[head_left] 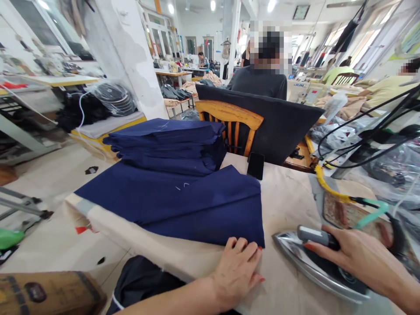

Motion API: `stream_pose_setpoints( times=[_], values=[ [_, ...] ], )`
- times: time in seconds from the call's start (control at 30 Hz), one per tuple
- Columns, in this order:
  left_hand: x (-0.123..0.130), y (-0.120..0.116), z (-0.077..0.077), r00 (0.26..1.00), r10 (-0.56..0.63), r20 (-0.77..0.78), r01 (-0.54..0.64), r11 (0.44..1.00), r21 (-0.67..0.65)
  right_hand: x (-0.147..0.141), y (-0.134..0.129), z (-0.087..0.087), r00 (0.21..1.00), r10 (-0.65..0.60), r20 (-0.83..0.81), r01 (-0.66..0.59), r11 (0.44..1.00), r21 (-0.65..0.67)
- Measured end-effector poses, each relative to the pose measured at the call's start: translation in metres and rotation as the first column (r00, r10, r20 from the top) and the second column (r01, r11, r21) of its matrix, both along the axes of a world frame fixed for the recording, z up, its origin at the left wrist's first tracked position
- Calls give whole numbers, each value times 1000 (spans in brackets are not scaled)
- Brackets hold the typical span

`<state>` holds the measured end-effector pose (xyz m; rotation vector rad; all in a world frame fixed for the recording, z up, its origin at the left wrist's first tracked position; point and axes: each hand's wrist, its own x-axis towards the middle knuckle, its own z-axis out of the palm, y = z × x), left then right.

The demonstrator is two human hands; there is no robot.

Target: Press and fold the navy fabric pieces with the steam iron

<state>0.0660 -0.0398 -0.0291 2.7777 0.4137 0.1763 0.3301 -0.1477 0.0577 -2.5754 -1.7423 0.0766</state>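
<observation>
A navy blue fabric piece [203, 205] lies on the cloth-covered ironing table [282, 197], with white thread or chalk marks on it. My left hand [238, 271] rests at its near right corner, fingers bent onto the edge and thumb apart on the table cover. At the right, my right hand [357, 249] grips the dark handle of a steam iron [315, 258]. The iron's pointed metal sole faces left and sits on the table cover, apart from the fabric. Behind the flat piece rises a folded stack of navy fabric [164, 140].
A black phone [256, 166] lies near the far edge, by a wooden chair [232, 113] and a black panel [278, 122]. Right of the iron are a metal rest plate [341, 212] and a yellow-wrapped hose [328, 186]. A person [262, 78] sits ahead.
</observation>
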Motion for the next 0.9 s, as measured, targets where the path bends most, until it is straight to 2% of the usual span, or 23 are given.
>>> stream_pose_setpoints(
  times=[0.1, 0.2, 0.23, 0.3, 0.37, 0.4, 0.47, 0.53, 0.7, 0.9],
  values=[
    [-3, 2, 2, 1000, -8, 27, 9, 1000, -12, -13, 28, 4, 988, 154, -23, -156, 971, -180],
    [-18, 18, 8, 993, -24, 115, 40, 989, -141, -22, 48, 6, 950, 308, -52, -311, 924, -223],
    [-27, 28, 11, 988, 14, 155, 18, 979, -204, -24, 52, 6, 940, 334, -67, -340, 911, -234],
    [-52, 52, 17, 959, 213, 187, -147, 938, -313, -29, 58, 5, 931, 350, -106, -365, 897, -250],
    [-80, 75, 23, 892, 443, 96, -381, 847, -370, -35, 62, 6, 934, 330, -136, -355, 896, -266],
    [-93, 84, 25, 858, 513, 25, -466, 798, -382, -39, 64, 7, 939, 311, -146, -341, 897, -281],
    [-113, 95, 29, 830, 548, -100, -536, 735, -415, -47, 68, 9, 948, 272, -167, -313, 898, -309],
    [-122, 98, 30, 832, 534, -151, -538, 709, -456, -54, 71, 12, 954, 239, -180, -288, 899, -332],
    [-119, 89, 30, 828, 531, -180, -549, 704, -450, -65, 74, 10, 952, 245, -186, -292, 909, -297],
    [-119, 83, 24, 831, 521, -195, -556, 770, -312, -82, 77, -2, 943, 313, -113, -330, 923, -200]
  ],
)
